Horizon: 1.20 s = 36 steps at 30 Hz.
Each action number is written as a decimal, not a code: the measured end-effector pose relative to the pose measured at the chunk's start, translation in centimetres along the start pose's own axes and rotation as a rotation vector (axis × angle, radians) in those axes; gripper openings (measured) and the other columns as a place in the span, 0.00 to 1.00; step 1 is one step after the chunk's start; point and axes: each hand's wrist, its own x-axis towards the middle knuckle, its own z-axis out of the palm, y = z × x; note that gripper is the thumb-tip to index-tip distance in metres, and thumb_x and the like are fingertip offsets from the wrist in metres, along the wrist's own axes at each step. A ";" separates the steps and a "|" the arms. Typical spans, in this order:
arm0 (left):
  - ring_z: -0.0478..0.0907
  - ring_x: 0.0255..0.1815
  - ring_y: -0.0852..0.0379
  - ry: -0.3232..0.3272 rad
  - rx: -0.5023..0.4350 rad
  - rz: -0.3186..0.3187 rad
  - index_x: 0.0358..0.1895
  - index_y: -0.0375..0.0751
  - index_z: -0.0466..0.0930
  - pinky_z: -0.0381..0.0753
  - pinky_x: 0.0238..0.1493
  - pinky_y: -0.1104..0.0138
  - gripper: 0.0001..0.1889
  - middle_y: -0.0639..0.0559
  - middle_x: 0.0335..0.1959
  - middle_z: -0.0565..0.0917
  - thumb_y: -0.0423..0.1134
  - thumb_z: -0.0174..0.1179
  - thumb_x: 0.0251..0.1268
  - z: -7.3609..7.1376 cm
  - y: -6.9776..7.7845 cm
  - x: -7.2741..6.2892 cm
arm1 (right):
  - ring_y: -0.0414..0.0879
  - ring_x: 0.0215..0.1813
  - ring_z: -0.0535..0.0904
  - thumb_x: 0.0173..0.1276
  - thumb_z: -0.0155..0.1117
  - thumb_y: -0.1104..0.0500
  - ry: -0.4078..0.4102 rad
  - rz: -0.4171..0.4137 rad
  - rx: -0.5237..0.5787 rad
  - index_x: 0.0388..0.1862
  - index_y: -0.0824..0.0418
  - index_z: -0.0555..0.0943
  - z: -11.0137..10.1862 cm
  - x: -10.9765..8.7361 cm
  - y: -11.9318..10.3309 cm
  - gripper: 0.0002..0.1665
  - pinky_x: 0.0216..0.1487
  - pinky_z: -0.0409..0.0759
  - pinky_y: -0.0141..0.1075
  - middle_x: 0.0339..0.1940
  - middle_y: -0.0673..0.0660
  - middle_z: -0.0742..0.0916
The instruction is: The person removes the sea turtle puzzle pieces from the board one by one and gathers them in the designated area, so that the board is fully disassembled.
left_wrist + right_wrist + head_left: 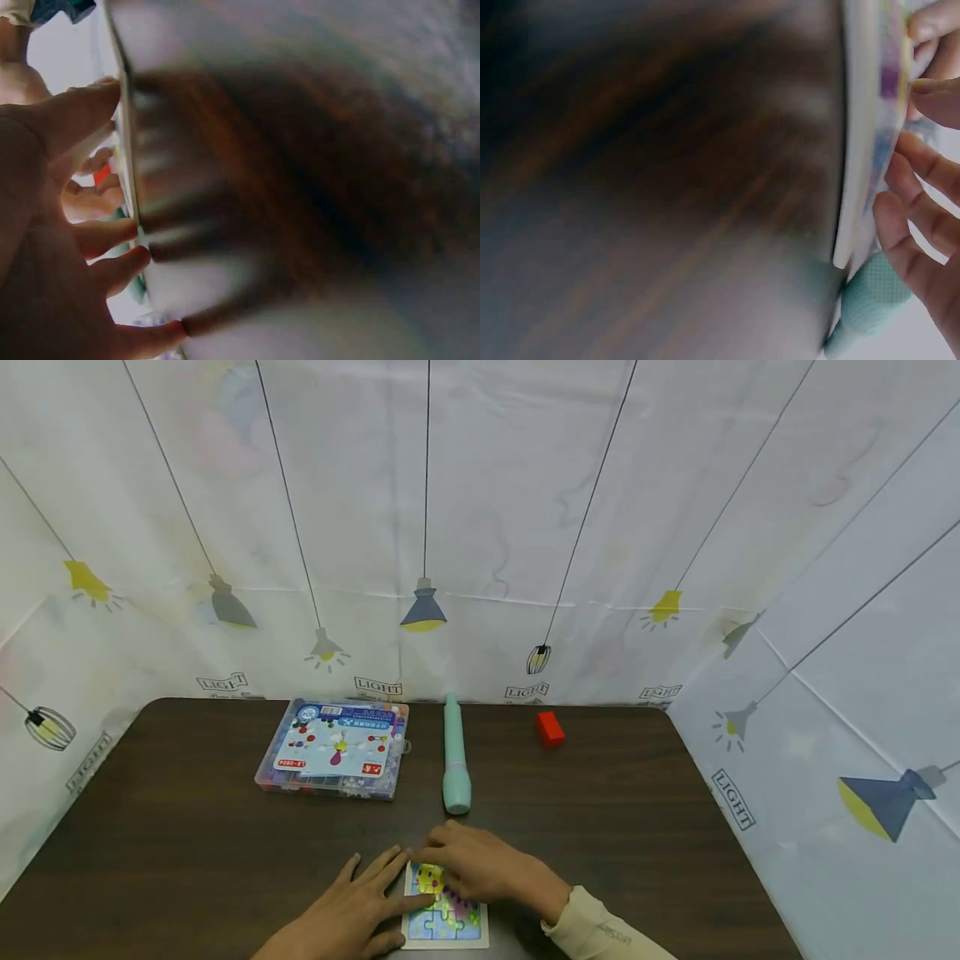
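A small jigsaw puzzle (444, 930) with a pale border lies flat at the table's near side, showing a yellow cartoon figure on blue. My left hand (348, 906) spreads its fingers beside the puzzle's left edge, with the index finger reaching onto the picture. From above, my right hand (483, 864) covers the puzzle's upper right part. In the right wrist view its fingers (909, 236) are loosely bent, tips at the puzzle's surface, thumb set apart from them. Under that hand, part of the picture is hidden.
A clear plastic case (330, 747) with a blue-and-white label stands at the back left. A mint-green toy microphone (455, 760) lies just beyond the right hand. Farther right is a red block (550, 729). A printed curtain (480, 527) hangs behind the dark table (187, 860).
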 end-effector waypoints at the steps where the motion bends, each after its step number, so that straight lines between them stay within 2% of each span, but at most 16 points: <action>1: 0.51 0.80 0.32 0.001 0.003 -0.001 0.77 0.71 0.65 0.56 0.64 0.23 0.29 0.35 0.81 0.56 0.58 0.56 0.75 0.1 0.0 0.0 | 0.40 0.56 0.77 0.73 0.65 0.64 -0.002 -0.015 -0.019 0.69 0.48 0.78 0.1 0.1 0.0 0.27 0.53 0.79 0.29 0.60 0.49 0.82; 8: 0.47 0.81 0.33 -0.017 -0.005 -0.024 0.77 0.73 0.64 0.52 0.65 0.22 0.29 0.36 0.82 0.52 0.55 0.57 0.75 0.1 0.1 0.3 | 0.38 0.46 0.72 0.74 0.66 0.58 -0.039 -0.100 -0.182 0.65 0.45 0.80 -0.5 0.8 0.1 0.23 0.43 0.72 0.25 0.51 0.48 0.81; 14: 0.47 0.81 0.33 -0.033 -0.018 -0.048 0.76 0.74 0.65 0.49 0.65 0.21 0.29 0.37 0.82 0.52 0.55 0.58 0.74 0.1 0.3 0.3 | 0.37 0.44 0.73 0.76 0.64 0.57 -0.113 -0.128 -0.262 0.63 0.43 0.81 -1.3 1.8 -0.2 0.19 0.38 0.71 0.23 0.48 0.48 0.81; 18: 0.46 0.82 0.33 -0.032 -0.035 -0.056 0.76 0.73 0.65 0.47 0.65 0.21 0.29 0.38 0.83 0.52 0.55 0.59 0.74 0.2 0.4 0.0 | 0.36 0.42 0.74 0.78 0.61 0.55 -0.164 -0.153 -0.323 0.62 0.41 0.81 -1.8 2.4 -0.6 0.17 0.36 0.72 0.23 0.48 0.47 0.81; 27: 0.46 0.82 0.33 -0.010 -0.040 -0.051 0.77 0.76 0.63 0.46 0.65 0.20 0.29 0.39 0.83 0.53 0.55 0.57 0.76 0.9 0.1 0.0 | 0.37 0.48 0.79 0.74 0.65 0.49 -0.282 -0.252 -0.547 0.63 0.37 0.81 -2.1 4.2 -1.2 0.19 0.38 0.78 0.25 0.57 0.45 0.82; 31: 0.46 0.81 0.33 -0.016 -0.038 -0.047 0.77 0.76 0.63 0.46 0.65 0.20 0.28 0.41 0.82 0.54 0.56 0.56 0.76 0.9 0.2 0.0 | 0.37 0.49 0.78 0.75 0.65 0.49 -0.310 -0.250 -0.538 0.68 0.37 0.77 -2.2 4.5 -1.2 0.24 0.34 0.76 0.23 0.59 0.45 0.80; 36: 0.45 0.82 0.32 -0.032 -0.046 -0.051 0.76 0.75 0.64 0.45 0.65 0.20 0.29 0.41 0.82 0.54 0.56 0.56 0.75 0.7 0.4 0.0 | 0.36 0.54 0.77 0.76 0.64 0.51 -0.294 -0.253 -0.420 0.73 0.40 0.74 -2.1 4.3 -0.9 0.28 0.36 0.75 0.22 0.65 0.44 0.79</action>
